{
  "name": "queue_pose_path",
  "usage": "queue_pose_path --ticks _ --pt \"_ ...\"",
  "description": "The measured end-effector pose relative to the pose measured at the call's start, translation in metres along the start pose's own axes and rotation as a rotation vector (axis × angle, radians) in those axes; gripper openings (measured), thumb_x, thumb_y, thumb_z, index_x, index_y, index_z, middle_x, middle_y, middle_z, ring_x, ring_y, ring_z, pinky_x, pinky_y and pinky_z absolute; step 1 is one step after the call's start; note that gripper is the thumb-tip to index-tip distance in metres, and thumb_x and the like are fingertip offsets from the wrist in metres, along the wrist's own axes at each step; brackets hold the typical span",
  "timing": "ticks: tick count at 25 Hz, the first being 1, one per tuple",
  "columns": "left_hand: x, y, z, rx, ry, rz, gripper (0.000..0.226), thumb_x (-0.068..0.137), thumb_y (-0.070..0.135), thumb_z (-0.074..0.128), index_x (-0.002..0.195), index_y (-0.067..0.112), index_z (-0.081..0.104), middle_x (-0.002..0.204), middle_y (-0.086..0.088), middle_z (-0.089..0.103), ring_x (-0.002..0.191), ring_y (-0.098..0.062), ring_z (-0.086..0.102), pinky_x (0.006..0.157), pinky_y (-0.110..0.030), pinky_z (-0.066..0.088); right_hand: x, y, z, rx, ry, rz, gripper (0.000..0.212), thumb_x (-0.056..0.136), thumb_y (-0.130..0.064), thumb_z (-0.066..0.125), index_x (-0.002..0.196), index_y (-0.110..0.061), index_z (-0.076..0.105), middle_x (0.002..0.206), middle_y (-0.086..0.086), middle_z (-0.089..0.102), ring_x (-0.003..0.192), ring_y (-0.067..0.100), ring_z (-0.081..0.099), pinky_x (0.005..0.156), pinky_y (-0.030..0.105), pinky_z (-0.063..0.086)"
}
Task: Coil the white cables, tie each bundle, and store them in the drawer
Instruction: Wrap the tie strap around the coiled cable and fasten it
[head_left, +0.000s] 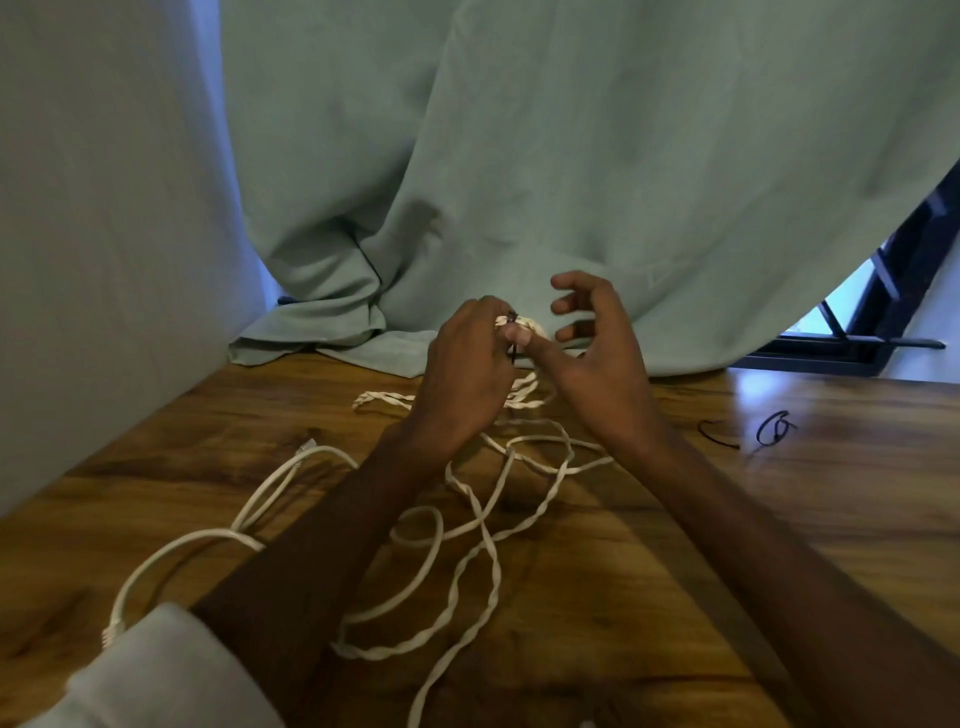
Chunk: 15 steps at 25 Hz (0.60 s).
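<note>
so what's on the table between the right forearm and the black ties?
Nothing: in the head view, bare wood separates the right forearm from the black ties.

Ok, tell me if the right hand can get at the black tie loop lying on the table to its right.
Probably yes. The right hand holds nothing, fingers spread beside the bundle, and bare table lies between it and the black tie loop. Nothing blocks a sideways reach.

left hand (470, 374) pinching cable bundle (519, 325), wooden table (779, 519)
</note>
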<state>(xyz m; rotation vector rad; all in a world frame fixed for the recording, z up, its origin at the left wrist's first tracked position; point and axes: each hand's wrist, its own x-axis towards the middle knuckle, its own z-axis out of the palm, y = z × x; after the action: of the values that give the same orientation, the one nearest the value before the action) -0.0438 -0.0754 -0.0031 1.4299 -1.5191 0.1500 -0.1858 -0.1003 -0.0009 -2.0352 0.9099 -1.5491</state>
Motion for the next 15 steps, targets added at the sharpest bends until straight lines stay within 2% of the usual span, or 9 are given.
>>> queue_pose_path --ticks 2,4,7,10,13,15 --pt "0.004 -0.001 -0.002 -0.077 -0.038 -0.125 0.027 0.106 0.015 0.054 0.130 0.009 0.063 0.127 -0.011 0.063 0.114 -0.022 0.061 0.086 -0.025 0.039 -0.002 0.007 0.004 -0.207 -0.019 -0.252 0.049 0.090 -0.024 0.080 0.133 -0.027 0.055 0.127 -0.004 0.054 0.107 0.004 0.058 0.085 0.023 0.055" --pt "0.005 -0.002 -0.002 -0.191 -0.084 -0.166 0.022 0.105 0.017 0.056 0.123 0.011 0.066 0.120 -0.008 0.067 0.109 -0.021 0.064 0.088 -0.032 0.047 -0.001 0.011 0.006 -0.229 -0.026 -0.246 0.046 0.089 -0.013 0.078 0.129 -0.022 0.059 0.120 -0.006 0.059 0.103 0.006 0.061 0.083 0.034 0.057" --pt "0.009 -0.005 -0.006 -0.341 -0.098 -0.197 0.009 0.098 0.014 0.066 0.106 0.012 0.070 0.100 -0.005 0.075 0.093 -0.021 0.072 0.087 -0.043 0.060 0.001 0.017 0.005 -0.211 -0.016 -0.179 0.043 0.087 -0.015 0.081 0.122 -0.026 0.059 0.113 -0.011 0.064 0.097 0.004 0.064 0.079 0.034 0.058" --pt "0.011 -0.002 -0.014 -0.569 -0.131 -0.377 0.006 0.088 0.004 0.075 0.094 0.005 0.076 0.084 -0.014 0.077 0.073 -0.023 0.075 0.075 -0.037 0.064 0.000 0.020 0.003 -0.328 -0.050 -0.273 0.035 0.091 -0.018 0.077 0.120 -0.025 0.058 0.114 -0.008 0.061 0.093 0.007 0.062 0.075 0.035 0.057" --pt "0.010 0.002 -0.024 -0.959 -0.239 -0.634 0.013 0.084 -0.007 0.069 0.096 -0.011 0.073 0.079 -0.025 0.071 0.056 -0.023 0.067 0.064 -0.034 0.061 -0.003 0.023 0.002 -0.485 -0.072 -0.412 0.035 0.093 -0.020 0.073 0.125 -0.023 0.057 0.113 0.000 0.059 0.088 0.016 0.061 0.065 0.038 0.056" --pt "0.012 -0.003 -0.026 -1.138 -0.315 -0.743 0.017 0.086 -0.008 0.062 0.101 -0.015 0.067 0.073 -0.021 0.068 0.053 -0.020 0.066 0.065 -0.035 0.064 -0.002 0.023 0.001 -0.561 -0.085 -0.499 0.039 0.092 -0.019 0.073 0.128 -0.024 0.059 0.109 0.003 0.060 0.083 0.018 0.060 0.060 0.037 0.053"
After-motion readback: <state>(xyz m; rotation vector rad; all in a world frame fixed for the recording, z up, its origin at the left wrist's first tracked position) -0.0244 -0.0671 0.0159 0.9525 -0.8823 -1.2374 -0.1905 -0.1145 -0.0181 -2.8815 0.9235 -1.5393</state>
